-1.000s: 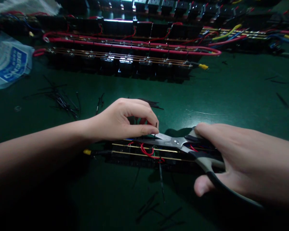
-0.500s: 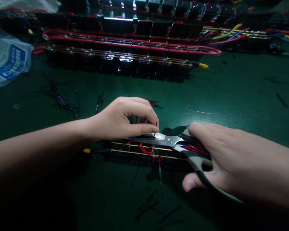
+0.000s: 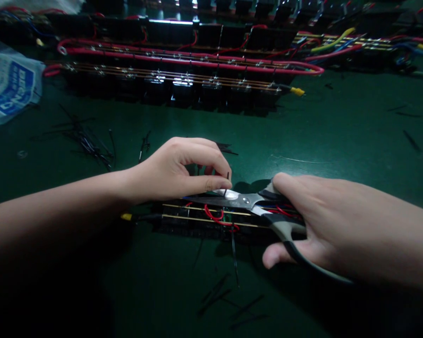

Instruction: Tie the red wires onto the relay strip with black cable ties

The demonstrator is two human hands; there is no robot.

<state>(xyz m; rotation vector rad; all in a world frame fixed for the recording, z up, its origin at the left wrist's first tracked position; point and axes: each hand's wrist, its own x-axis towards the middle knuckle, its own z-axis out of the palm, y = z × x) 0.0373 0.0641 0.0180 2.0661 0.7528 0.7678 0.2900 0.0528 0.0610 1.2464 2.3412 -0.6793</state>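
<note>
Head view: left hand (image 3: 172, 171), nearly closed, pinches a black tie end (image 3: 228, 177); at four o'clock, right hand (image 3: 327, 206), half-curled, holds scissors (image 3: 246, 201), blades slightly parted, above wired strip (image 3: 193, 218). Prudent cutting spares fingertips and red wires (image 3: 213, 215).

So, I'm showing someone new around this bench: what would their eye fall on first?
Probably the scissors, shining near the centre in the right hand, beside a black strip pinched by the left hand. Next, the red cable looped behind them, and the bag at far left.
</note>
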